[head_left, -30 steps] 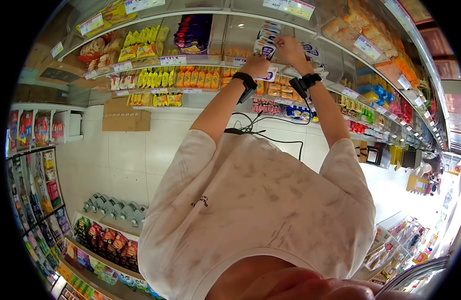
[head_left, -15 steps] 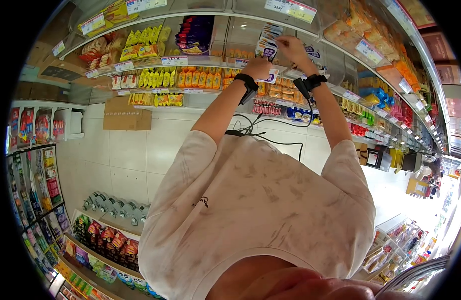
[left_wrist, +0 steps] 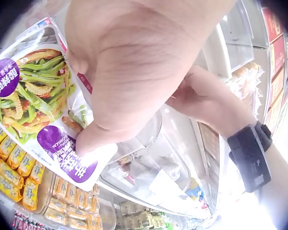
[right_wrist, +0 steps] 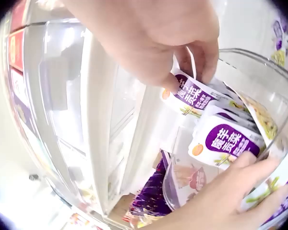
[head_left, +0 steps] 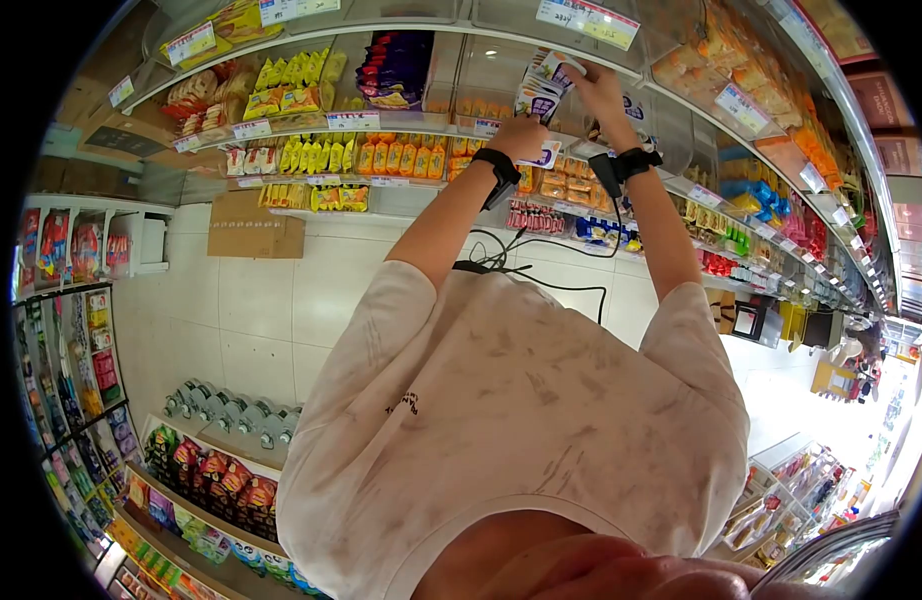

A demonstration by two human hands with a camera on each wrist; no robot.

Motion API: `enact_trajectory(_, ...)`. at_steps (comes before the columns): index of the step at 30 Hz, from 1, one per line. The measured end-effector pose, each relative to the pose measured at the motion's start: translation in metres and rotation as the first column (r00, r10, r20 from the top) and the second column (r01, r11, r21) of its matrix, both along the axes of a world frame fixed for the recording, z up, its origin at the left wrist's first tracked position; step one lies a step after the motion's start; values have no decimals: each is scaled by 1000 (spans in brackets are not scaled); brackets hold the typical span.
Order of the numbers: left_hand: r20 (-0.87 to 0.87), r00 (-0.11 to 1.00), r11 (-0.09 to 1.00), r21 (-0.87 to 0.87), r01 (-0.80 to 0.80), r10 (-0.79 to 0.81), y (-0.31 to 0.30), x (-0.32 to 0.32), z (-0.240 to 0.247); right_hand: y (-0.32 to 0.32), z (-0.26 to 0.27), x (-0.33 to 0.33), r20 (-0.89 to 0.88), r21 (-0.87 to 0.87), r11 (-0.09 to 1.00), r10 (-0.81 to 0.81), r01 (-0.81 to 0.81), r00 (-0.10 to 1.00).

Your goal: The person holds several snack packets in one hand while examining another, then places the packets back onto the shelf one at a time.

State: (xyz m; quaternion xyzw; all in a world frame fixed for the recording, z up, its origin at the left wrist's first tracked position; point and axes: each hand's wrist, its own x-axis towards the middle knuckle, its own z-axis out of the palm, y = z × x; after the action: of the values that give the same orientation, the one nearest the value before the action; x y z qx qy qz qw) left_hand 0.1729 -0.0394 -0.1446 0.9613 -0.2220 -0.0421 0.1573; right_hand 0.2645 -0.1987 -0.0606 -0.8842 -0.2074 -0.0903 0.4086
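My left hand [head_left: 519, 138] is at the front of a clear plastic shelf bin [right_wrist: 259, 56], gripping a white and purple snack packet [left_wrist: 33, 96] with green vegetables printed on it. The thumb presses on the packet's lower end. My right hand [head_left: 599, 95] reaches over the same bin from the right. Between its thumb and fingers it pinches the top edge of another white and purple packet [right_wrist: 189, 93]. Several like packets [right_wrist: 233, 141] stand in a row in the bin, just below the pinched one.
Dark purple packets [head_left: 393, 70] and yellow packets [head_left: 291, 85] fill bins to the left. Orange-wrapped snacks [head_left: 401, 158] line the shelf below. A shelf edge with price tags [head_left: 586, 20] runs above the hands. Black cables [head_left: 571, 285] hang near the body.
My right hand has shifted a little to the right and now pinches a packet fanned out from the row. The left hand stays almost in place at the bin's front.
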Motion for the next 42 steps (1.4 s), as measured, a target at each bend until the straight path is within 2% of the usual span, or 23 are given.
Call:
enact_trajectory(1,1,1000,1000,11,-1,1,-1,-2,3,-1,3,-1,18,40,999,7,-8,1000)
enact_trajectory(4,-35,999,1000,-7,-15,15,0,-6,10,-2,8,-3,-35,-45,993,-115,113,993)
enact_trajectory(10,-55,998,1000,-4,3,-3,0,-7,15,-13,-5,-2,-10,189,945,-270,267,963)
enact_trajectory(13,-63,998,1000,-26,-7,6,1,-8,17,-13,-13,8,-25,239,944,-227,226,974)
enact_trajectory(16,-47,999,1000,-28,-3,2,1,-7,14,-13,11,-9,-124,19,988,-147,151,981)
enact_trajectory(19,-25,1000,1000,-9,2,-2,0,-3,6,1,15,-27,55,-41,988,153,-151,987)
enact_trajectory(22,-11,1000,1000,-29,13,-13,0,-1,1,11,3,-38,107,-102,964,255,-245,961)
enact_trajectory(25,-16,1000,999,-38,-7,6,0,-3,1,15,9,-47,39,-116,971,213,-208,976)
enact_trajectory(31,2,1000,1000,-25,-6,6,0,-1,-3,9,12,-28,146,-12,993,121,-121,982)
enact_trajectory(34,-19,999,999,-19,41,-41,0,1,-1,7,8,-19,183,-94,988,142,-126,973)
enact_trajectory(37,1,1000,998,-60,22,-22,2,-5,6,11,6,-17,94,-176,978,128,-110,987)
enact_trajectory(40,15,1000,1000,-23,5,-4,2,-7,7,17,16,-32,-53,-192,973,123,-131,991)
enact_trajectory(42,47,999,999,-32,3,-1,1,-5,1,15,8,-38,8,-169,956,247,-242,969)
